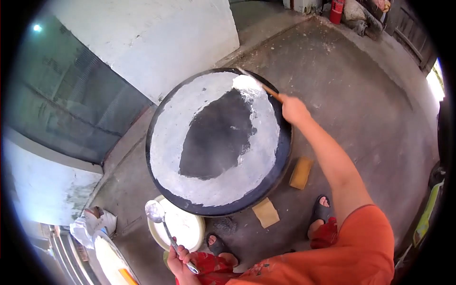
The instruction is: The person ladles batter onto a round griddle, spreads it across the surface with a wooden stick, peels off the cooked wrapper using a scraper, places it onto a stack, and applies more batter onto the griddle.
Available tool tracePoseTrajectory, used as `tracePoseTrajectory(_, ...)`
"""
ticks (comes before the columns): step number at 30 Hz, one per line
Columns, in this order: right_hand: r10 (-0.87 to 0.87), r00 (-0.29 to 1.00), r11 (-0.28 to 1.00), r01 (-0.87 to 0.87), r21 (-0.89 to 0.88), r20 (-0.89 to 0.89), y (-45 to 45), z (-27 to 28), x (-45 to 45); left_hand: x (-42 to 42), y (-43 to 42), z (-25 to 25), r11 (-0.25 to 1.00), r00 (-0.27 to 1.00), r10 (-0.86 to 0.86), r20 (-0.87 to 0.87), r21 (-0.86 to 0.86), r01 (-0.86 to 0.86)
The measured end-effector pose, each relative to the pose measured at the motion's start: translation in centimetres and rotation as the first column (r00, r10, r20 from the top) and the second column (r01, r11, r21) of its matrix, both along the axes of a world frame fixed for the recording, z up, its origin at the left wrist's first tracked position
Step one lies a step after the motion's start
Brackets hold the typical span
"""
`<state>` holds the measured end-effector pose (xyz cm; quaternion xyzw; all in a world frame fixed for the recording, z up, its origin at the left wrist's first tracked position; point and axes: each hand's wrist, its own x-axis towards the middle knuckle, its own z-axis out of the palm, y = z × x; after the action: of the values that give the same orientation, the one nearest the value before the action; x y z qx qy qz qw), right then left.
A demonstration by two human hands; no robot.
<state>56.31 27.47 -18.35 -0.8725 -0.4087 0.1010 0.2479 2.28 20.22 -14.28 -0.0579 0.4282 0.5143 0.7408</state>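
My right hand (pixel 295 110) is closed around the wooden handle of a spreader (pixel 270 91). Its pale far end lies at the upper right edge of a large round black griddle (pixel 216 137). A thick white heap of batter (pixel 248 83) sits beside the spreader. A ring of thin white batter (pixel 173 116) covers the griddle's outer part, around a bare dark middle. Near my body, my left hand (pixel 179 262) grips a metal ladle (pixel 167 229) by its handle. The ladle's white-coated bowl is over the edge of a bucket (pixel 153 232) of white batter.
Two yellowish blocks (pixel 301 173) (pixel 266 213) lie on the floor by the griddle's near side. My sandalled feet (pixel 319 211) are close to them. A white wall (pixel 161 38) stands behind the griddle at left. Bags (pixel 92 225) lie at lower left, and a red cylinder (pixel 337 10) stands far back.
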Motion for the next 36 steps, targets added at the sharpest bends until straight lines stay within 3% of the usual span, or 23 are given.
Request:
tracePoseTrajectory(2,0.096,0.992,0.991,-0.088,0.105,-0.080,-1.9,-0.4,-1.1,0.8,0.0,0.9,1.000,0.999,-0.001,0.038,-0.009,0.002)
tracePoseTrajectory(3,0.083,0.960,0.984,-0.037,0.172,-0.267,-2.6,-0.2,-0.9,0.8,-0.2,1.8,1.000,0.999,-0.002,0.051,-0.019,0.003)
tracePoseTrajectory(4,0.082,0.961,0.984,-0.036,0.172,-0.264,-2.9,-1.5,-0.5,0.7,-0.3,2.1,1.000,0.999,-0.003,0.054,-0.019,0.004)
tracePoseTrajectory(6,-0.056,0.964,0.960,0.124,0.252,-0.261,-2.6,-2.8,-0.4,0.6,-0.5,2.3,0.999,0.997,0.000,0.080,-0.037,0.003)
tracePoseTrajectory(7,0.030,0.963,0.972,0.034,0.234,-0.267,-2.7,-2.7,-1.7,0.3,-0.7,2.2,1.000,0.995,-0.015,0.098,-0.013,0.016)
tracePoseTrajectory(8,0.054,0.915,0.982,0.024,0.188,-0.399,-2.4,-2.5,-3.0,0.4,-0.8,2.2,1.000,0.994,-0.009,0.108,-0.006,0.010)
tracePoseTrajectory(10,-0.082,0.734,0.995,0.102,-0.010,-0.674,-2.6,2.5,-4.9,0.0,-1.1,2.6,1.000,0.993,-0.014,0.120,0.003,0.014)
tracePoseTrajectory(11,-0.074,0.738,0.995,0.096,-0.005,-0.671,-2.2,1.9,-4.7,-0.3,-1.3,2.6,1.000,0.992,-0.009,0.125,0.008,0.008)
tracePoseTrajectory(13,-0.082,0.894,0.966,0.180,0.184,-0.440,-0.7,-1.1,-3.7,-0.6,-1.4,2.3,1.000,0.994,-0.007,0.111,0.016,0.005)
tracePoseTrajectory(21,0.177,0.889,0.981,-0.127,0.145,-0.423,-1.4,0.3,-7.7,-1.4,-2.0,2.9,1.000,0.991,0.021,0.131,0.006,-0.022)
tracePoseTrajectory(23,-0.195,0.953,0.966,0.227,0.122,-0.232,-4.5,2.7,-8.1,-1.8,-2.3,2.8,1.000,0.992,0.012,0.128,0.012,-0.014)
tracePoseTrajectory(26,-0.168,0.950,0.958,0.221,0.185,-0.264,-4.6,-2.5,-8.0,-1.9,-2.7,2.7,0.999,0.990,-0.010,0.143,0.052,0.003)
tracePoseTrajectory(27,-0.050,0.907,0.949,0.174,0.263,-0.419,-3.6,-2.7,-9.2,-1.9,-2.8,2.6,0.999,0.989,-0.008,0.145,0.047,0.002)
tracePoseTrajectory(28,-0.004,0.876,0.972,0.118,0.206,-0.481,-1.9,-4.2,-9.7,-2.0,-2.8,2.5,0.999,0.992,-0.015,0.127,0.050,0.009)
tracePoseTrajectory(30,0.129,0.949,0.982,-0.083,0.168,-0.288,0.2,-2.9,-12.0,-2.0,-2.7,2.8,0.998,0.994,-0.014,0.107,0.066,0.007)
tracePoseTrajectory(33,0.039,0.940,0.983,0.024,0.182,-0.338,1.8,-2.1,-11.3,-2.3,-2.8,2.8,0.998,0.994,-0.028,0.104,0.059,0.022)
tracePoseTrajectory(36,0.055,0.951,0.985,-0.002,0.172,-0.305,3.0,-3.2,-12.1,-2.6,-3.1,2.7,0.999,0.996,-0.008,0.085,0.054,0.003)
